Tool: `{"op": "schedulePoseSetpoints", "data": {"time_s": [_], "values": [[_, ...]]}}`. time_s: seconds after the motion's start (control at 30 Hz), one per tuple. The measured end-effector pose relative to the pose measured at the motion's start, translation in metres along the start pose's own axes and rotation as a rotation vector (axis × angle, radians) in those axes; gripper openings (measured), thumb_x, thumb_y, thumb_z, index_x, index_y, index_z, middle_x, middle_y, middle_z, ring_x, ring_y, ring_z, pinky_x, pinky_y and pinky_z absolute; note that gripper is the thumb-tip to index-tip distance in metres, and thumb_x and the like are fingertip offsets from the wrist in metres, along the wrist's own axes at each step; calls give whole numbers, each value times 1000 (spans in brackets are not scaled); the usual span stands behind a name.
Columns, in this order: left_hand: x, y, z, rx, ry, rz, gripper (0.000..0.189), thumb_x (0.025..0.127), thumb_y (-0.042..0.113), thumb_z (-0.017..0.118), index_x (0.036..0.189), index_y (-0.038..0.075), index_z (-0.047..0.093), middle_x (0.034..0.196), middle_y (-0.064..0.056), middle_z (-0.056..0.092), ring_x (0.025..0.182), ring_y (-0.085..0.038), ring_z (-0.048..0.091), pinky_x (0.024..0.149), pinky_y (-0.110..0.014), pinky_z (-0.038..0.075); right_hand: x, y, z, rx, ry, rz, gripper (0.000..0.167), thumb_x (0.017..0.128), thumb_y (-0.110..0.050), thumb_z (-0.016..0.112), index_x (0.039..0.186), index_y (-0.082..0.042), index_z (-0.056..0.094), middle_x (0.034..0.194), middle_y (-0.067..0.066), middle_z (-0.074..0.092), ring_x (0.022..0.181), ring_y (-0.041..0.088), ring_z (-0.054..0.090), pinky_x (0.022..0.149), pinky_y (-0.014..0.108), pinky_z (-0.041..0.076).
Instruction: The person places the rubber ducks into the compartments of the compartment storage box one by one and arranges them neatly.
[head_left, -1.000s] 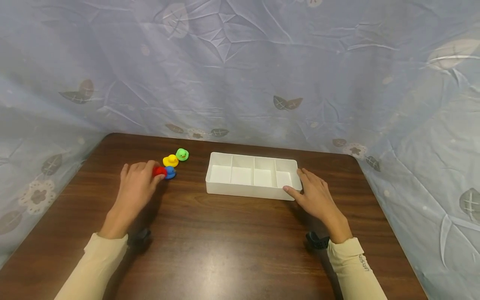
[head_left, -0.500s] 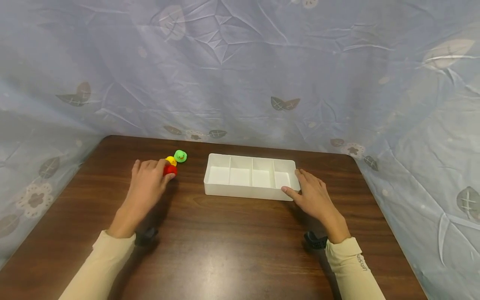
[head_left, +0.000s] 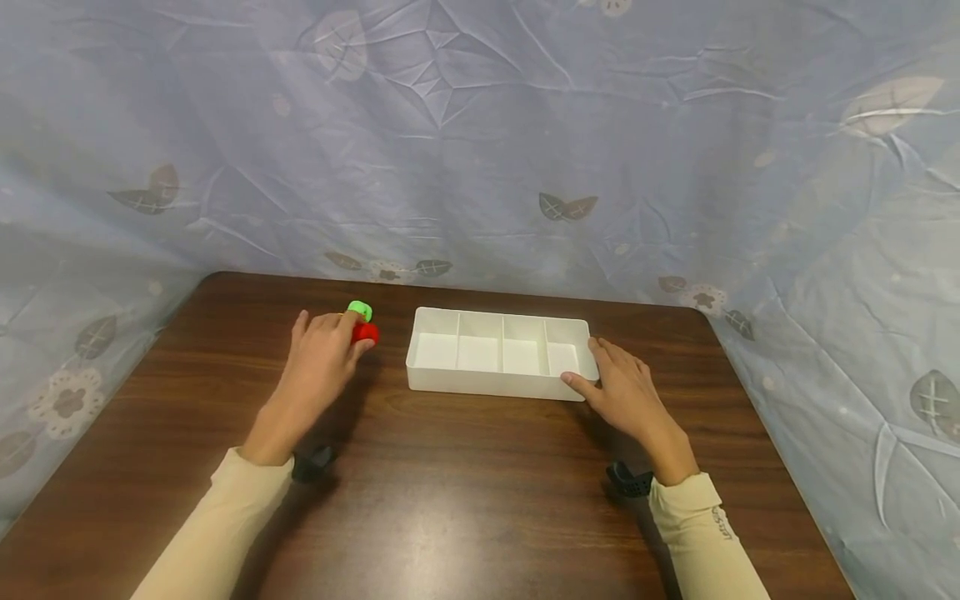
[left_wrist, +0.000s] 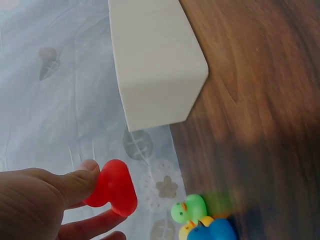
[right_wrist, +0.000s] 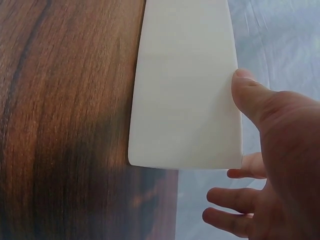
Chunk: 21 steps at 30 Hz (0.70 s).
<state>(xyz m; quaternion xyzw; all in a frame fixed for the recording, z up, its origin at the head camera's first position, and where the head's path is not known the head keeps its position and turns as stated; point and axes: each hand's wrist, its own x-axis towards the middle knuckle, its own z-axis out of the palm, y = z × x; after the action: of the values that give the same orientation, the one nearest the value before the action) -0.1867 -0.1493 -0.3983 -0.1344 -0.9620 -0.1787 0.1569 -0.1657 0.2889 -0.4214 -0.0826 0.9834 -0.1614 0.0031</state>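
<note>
A red rubber duck (head_left: 366, 333) is pinched between the thumb and fingers of my left hand (head_left: 317, 354), raised over the back left of the table. In the left wrist view, a green duck (left_wrist: 189, 209), a yellow duck (left_wrist: 184, 232) and a blue duck (left_wrist: 220, 230) sit close together on the table below it. The head view hides the blue duck and nearly all of the yellow one behind the hand. My right hand (head_left: 630, 400) holds the right end of a white divided tray (head_left: 491, 382), thumb on the front rim and fingers along the end wall.
The tray's several compartments, split by thin dividers (head_left: 501, 342), face upward with nothing in them. Dark brown wood tabletop (head_left: 450, 483) extends around it. A patterned cloth (head_left: 487, 150) hangs behind the table and along both sides.
My left hand has carried the red duck up and to the right, away from beside the blue duck and past the yellow one. The right hand and the tray hold their place.
</note>
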Motion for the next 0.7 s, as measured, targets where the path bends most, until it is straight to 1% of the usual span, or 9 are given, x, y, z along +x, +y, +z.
{"op": "schedulePoseSetpoints", "data": {"time_s": [0.1, 0.23, 0.43, 0.53, 0.7], "values": [[3, 5, 2, -3, -1, 16, 37, 98, 20, 77, 125, -1, 62, 120, -29, 74, 125, -53, 64, 121, -79, 29, 0, 0, 0, 6, -5, 2, 93, 106, -63, 54, 164, 7, 31, 169, 33, 34, 158, 51, 32, 123, 74, 25], [8, 13, 5, -13, -4, 42, 35, 98, 19, 78, 123, 0, 64, 116, -25, 75, 120, -51, 66, 121, -78, 30, -1, 1, 0, 8, -9, 5, 94, 106, -63, 53, 164, 6, 30, 169, 33, 34, 158, 52, 32, 123, 75, 25], [14, 25, 9, -31, -18, 77, 34, 97, 19, 78, 123, 1, 65, 111, -21, 76, 112, -45, 70, 122, -78, 29, -2, 3, -2, 12, -12, 14, 94, 106, -65, 52, 165, 5, 29, 169, 32, 33, 158, 51, 32, 124, 75, 25], [17, 29, 10, -36, -34, 87, 34, 99, 20, 77, 124, 1, 64, 113, -21, 76, 114, -43, 70, 124, -77, 28, -2, 2, -3, 19, -13, 12, 94, 106, -65, 52, 165, 4, 29, 169, 32, 34, 158, 51, 32, 124, 75, 25], [20, 34, 11, -35, -73, 100, 36, 101, 23, 75, 126, 1, 63, 118, -22, 75, 120, -44, 68, 125, -78, 24, -1, 1, -3, 32, -25, 13, 93, 106, -63, 53, 165, 5, 29, 169, 32, 34, 158, 51, 32, 124, 75, 24]]}}
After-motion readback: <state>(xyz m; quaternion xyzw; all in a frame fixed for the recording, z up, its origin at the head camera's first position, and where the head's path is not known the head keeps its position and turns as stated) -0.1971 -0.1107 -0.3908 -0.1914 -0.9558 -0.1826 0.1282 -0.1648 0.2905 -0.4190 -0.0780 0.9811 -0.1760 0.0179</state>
